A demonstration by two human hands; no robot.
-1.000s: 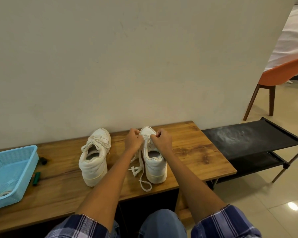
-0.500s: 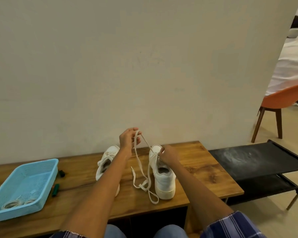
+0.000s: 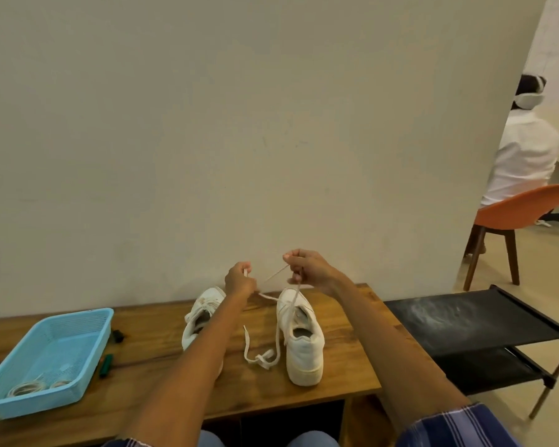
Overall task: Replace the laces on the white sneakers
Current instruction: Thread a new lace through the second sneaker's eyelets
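On the tabletop (image 3: pixel 346 375), the right sneaker (image 3: pixel 300 340) is stood heel-near, toe toward the wall, its long axis running away from the viewer. Its lace (image 3: pixel 273 341), judged soft, light and limp, is best taken near its stiff tips. Above, the lace is pinched by left hand (image 3: pixel 239 280) and right hand (image 3: pixel 307 269).

left sneaker (image 3: pixel 204 314): half behind forearm | basket (image 3: pixel 78 321) contents: too small to tell

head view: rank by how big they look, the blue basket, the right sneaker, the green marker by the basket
1. blue basket
2. right sneaker
3. green marker
The basket sits somewhat nearer the camera, but the gap looks too wide to change the order.
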